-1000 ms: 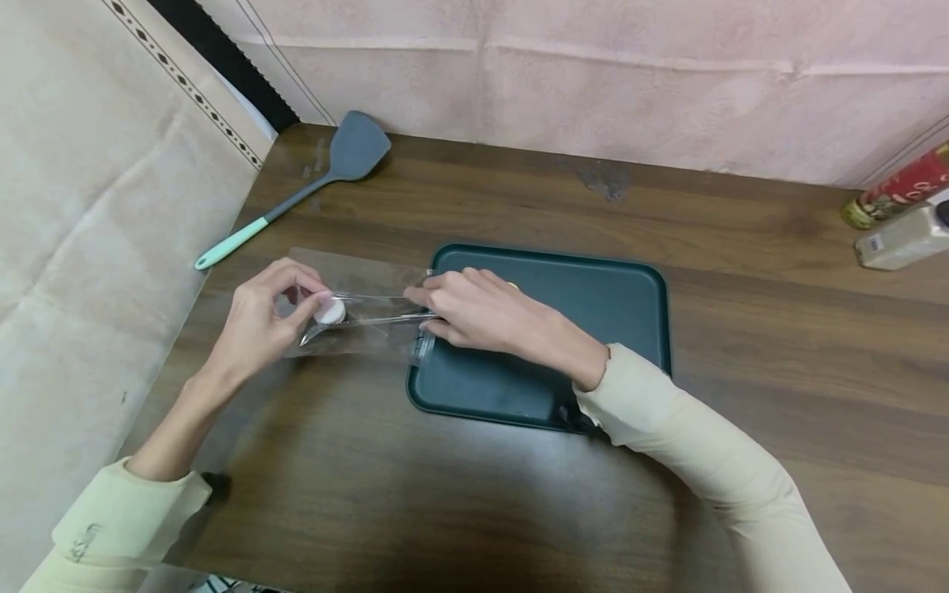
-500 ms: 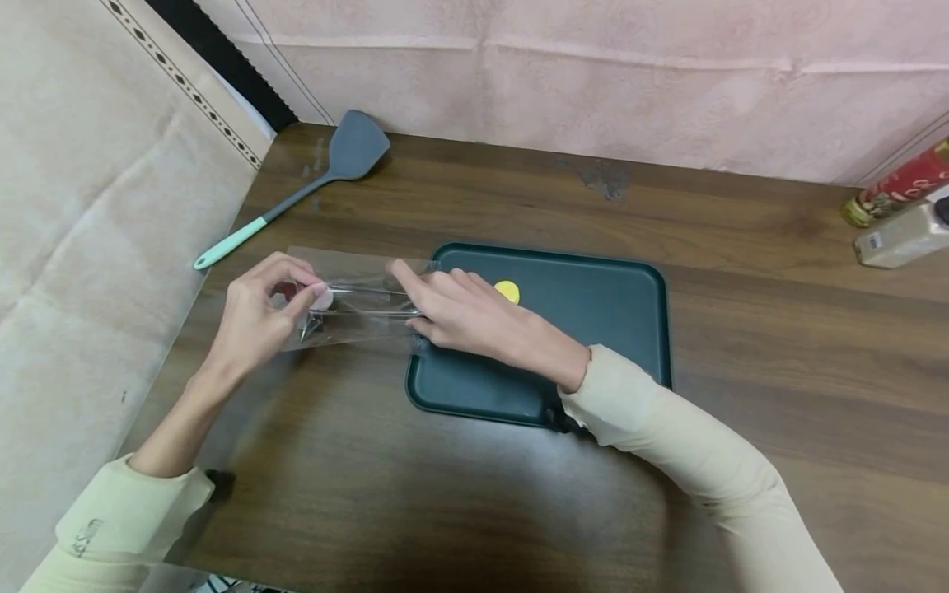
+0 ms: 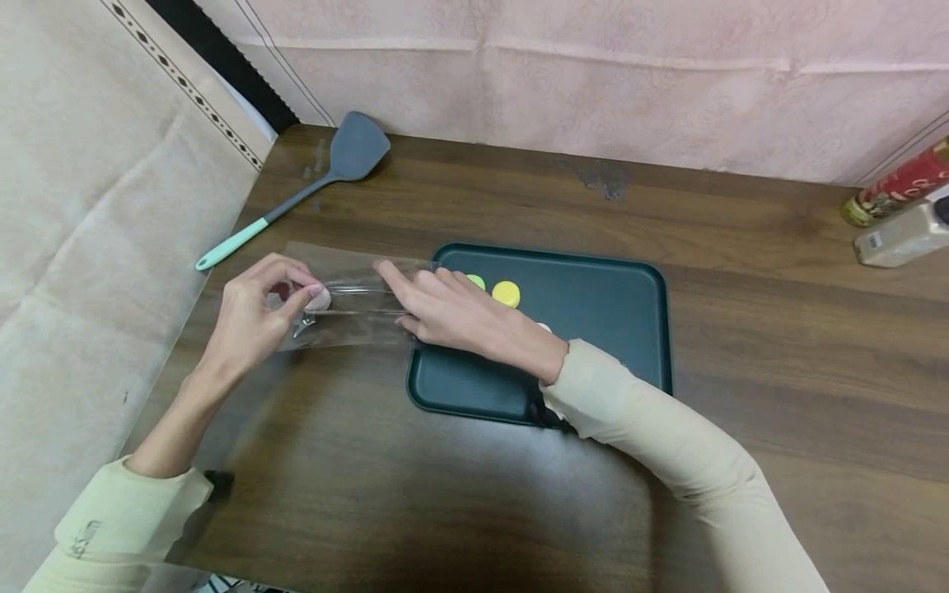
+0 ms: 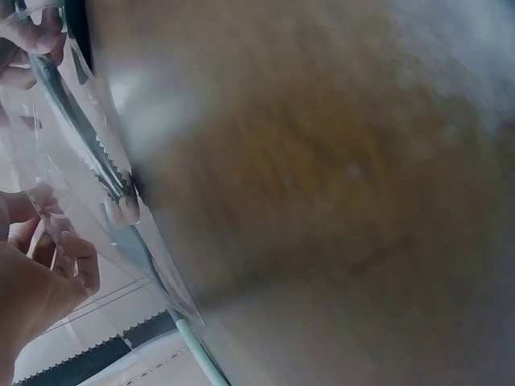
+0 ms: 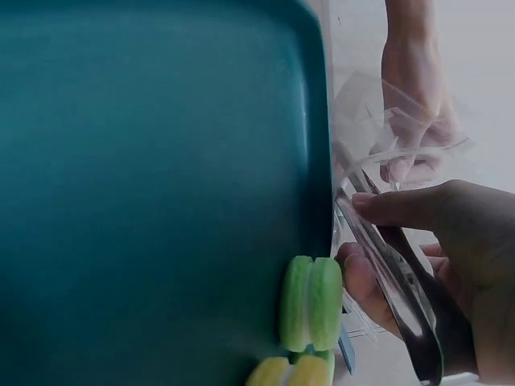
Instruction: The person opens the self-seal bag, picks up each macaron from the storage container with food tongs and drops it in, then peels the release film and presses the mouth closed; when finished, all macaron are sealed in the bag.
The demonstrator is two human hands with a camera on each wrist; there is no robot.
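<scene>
My left hand (image 3: 255,317) pinches a clear plastic bag (image 3: 356,333) near its left end. Inside the bag, a pale pinkish macaron (image 3: 319,299) sits at the tips of metal tongs, beside my left thumb. My right hand (image 3: 452,313) grips the tongs (image 5: 382,257) at the bag's right end, with thumb and fingers on opposite arms. In the left wrist view, the toothed tips reach the macaron (image 4: 122,211); whether they still squeeze it is unclear. Below my right hand, the dark green tray (image 3: 593,288) bears a green macaron (image 5: 312,301) and a yellow macaron (image 3: 507,294).
A spatula (image 3: 359,148) with a mint handle lies at the back left. At the far right are a red-labelled bottle (image 3: 900,185) and a clear container (image 3: 897,239). A pale piece (image 3: 544,327) peeks out on the tray behind my right wrist.
My right hand and the tongs have moved left, farther into the bag, uncovering the yellow and green macarons. My left hand, with the bag, has shifted slightly left.
</scene>
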